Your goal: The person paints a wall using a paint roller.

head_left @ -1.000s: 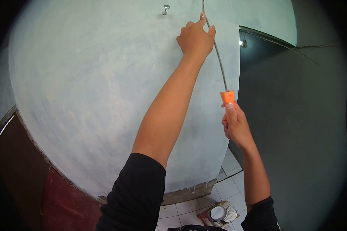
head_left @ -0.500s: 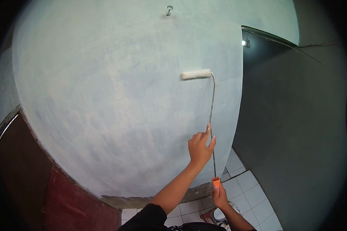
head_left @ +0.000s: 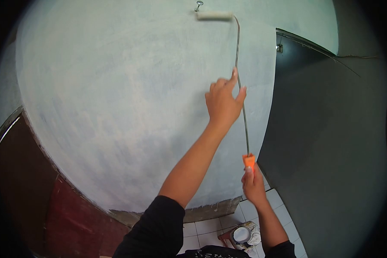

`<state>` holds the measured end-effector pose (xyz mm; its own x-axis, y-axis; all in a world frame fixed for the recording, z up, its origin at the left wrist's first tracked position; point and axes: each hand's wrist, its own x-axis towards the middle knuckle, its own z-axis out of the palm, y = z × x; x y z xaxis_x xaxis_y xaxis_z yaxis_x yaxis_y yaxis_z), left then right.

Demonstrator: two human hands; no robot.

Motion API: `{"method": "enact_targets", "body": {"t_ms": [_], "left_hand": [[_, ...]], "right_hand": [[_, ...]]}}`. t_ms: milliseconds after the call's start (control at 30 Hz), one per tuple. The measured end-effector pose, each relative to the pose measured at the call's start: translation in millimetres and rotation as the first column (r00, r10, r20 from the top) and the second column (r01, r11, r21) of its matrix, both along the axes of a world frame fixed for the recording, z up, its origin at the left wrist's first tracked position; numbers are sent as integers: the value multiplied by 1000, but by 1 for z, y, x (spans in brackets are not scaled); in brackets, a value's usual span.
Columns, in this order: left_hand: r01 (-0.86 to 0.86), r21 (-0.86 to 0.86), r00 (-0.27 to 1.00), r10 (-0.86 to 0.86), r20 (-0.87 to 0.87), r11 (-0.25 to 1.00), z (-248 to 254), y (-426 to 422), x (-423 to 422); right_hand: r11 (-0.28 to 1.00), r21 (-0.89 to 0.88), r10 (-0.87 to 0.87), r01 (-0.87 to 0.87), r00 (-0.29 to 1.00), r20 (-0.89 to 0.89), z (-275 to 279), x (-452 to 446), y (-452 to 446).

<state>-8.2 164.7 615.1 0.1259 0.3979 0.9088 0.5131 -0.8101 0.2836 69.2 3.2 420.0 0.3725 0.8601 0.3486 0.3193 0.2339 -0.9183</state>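
A paint roller spans the upper middle of the head view, its pale sleeve [head_left: 215, 16] against the wall [head_left: 137, 99] just below a metal hook [head_left: 198, 6]. From the sleeve's right end a long thin metal rod [head_left: 246, 129] runs down to an orange handle [head_left: 248, 161]. My right hand [head_left: 254, 185] is wrapped round that handle, thumb along it. Higher up, my left hand [head_left: 223, 101] steadies the rod: index finger stretched along it, thumb on its other side, remaining fingers bent and partly hidden.
Below, an open paint bucket [head_left: 241, 234] stands on a reddish stool [head_left: 225, 239] over white floor tiles [head_left: 202, 239]. To the right are a doorway edge and a dark grey surface [head_left: 327, 129]. A dark red panel [head_left: 75, 219] lies lower left.
The roller has travelled up the wall to just under the hook. Both hands have risen with it, keeping their places on rod and handle. The bucket shows more fully.
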Motion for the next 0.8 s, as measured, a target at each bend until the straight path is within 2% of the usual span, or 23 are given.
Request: {"method": "enact_targets", "body": {"t_ms": [133, 200, 267, 300, 367, 467, 533, 567, 633, 700, 800], "left_hand": [[39, -69, 999, -41, -33, 997, -98, -18, -15], [20, -126, 999, -25, -33, 992, -165, -33, -23], [31, -269, 999, -37, -18, 963, -242, -45, -23], [36, -318, 999, -42, -12, 947, -273, -54, -22], [36, -370, 999, -40, -4, 928, -301, -68, -23], [91, -432, 996, -85, 32, 897, -303, -73, -23], [44, -256, 999, -36, 34, 966, -275, -66, -23], [77, -252, 996, -62, 67, 965, -260, -61, -23], [112, -252, 991, -88, 104, 961, -218, -48, -25], [117, -236, 991, -97, 97, 965, -165, -35, -29], [129, -188, 991, -124, 40, 974, -98, -21, -36]], "right_hand": [[999, 13, 44, -45, 998, 45, -106, -13, -20], [999, -5, 32, -32, 999, -41, -158, -26, -40], [988, -131, 78, -77, 997, 1, -222, -21, -65], [988, -134, 80, -79, 997, -2, -252, -18, -76], [985, -120, 124, -123, 992, 3, -292, -12, -91], [986, -126, 117, -110, 992, 48, -292, -10, -99], [976, -178, 121, -126, 992, -38, -259, -14, -97], [966, -218, 119, -141, 986, -114, -240, -14, -88], [987, -101, 117, -124, 991, -70, -214, -18, -65], [987, -55, 142, -154, 972, -185, -148, -30, -53], [980, -39, 182, -196, 956, -229, -80, -31, -41]]}}
